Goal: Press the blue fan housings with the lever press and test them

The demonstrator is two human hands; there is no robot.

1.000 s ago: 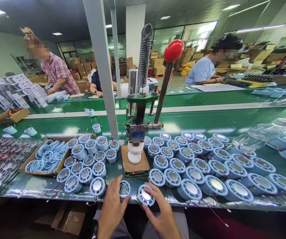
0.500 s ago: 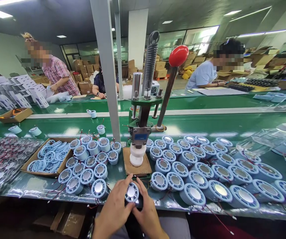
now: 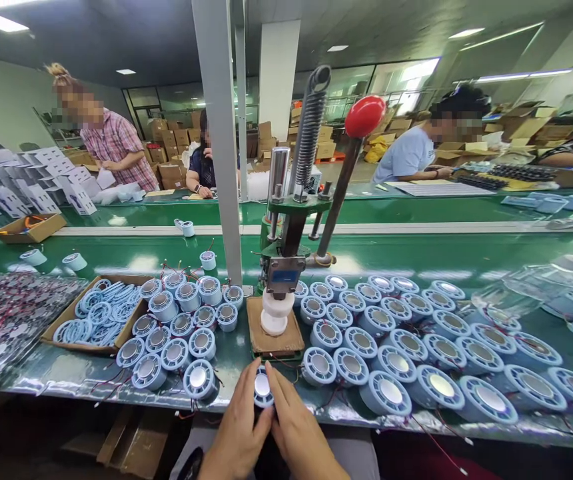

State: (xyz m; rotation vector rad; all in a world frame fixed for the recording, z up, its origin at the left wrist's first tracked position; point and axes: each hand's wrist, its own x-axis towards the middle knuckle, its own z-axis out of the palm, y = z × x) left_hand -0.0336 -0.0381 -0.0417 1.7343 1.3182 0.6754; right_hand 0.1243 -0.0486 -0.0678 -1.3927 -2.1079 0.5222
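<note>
Both my hands are wrapped round one light-blue round housing with a slotted rim and a silver disc facing up. My left hand grips its left side, and my right hand covers its right side. The fingertips nearly meet at its far edge; its lower part is hidden. Just beyond my fingers stands a hand press with a red-knobbed lever. Its white round pressing head is over a brown pad. Similar housings stand close by on the left and right.
A cardboard box of blue slotted rings lies left, beside a heap of wired parts. Many housings cover the right side, near a clear plastic bottle. A grey post rises behind. Several people work across the green bench.
My hands have closed in tighter round the housing, and my right fingers now cover more of its right side. The surrounding housings and the press stay as they were.
</note>
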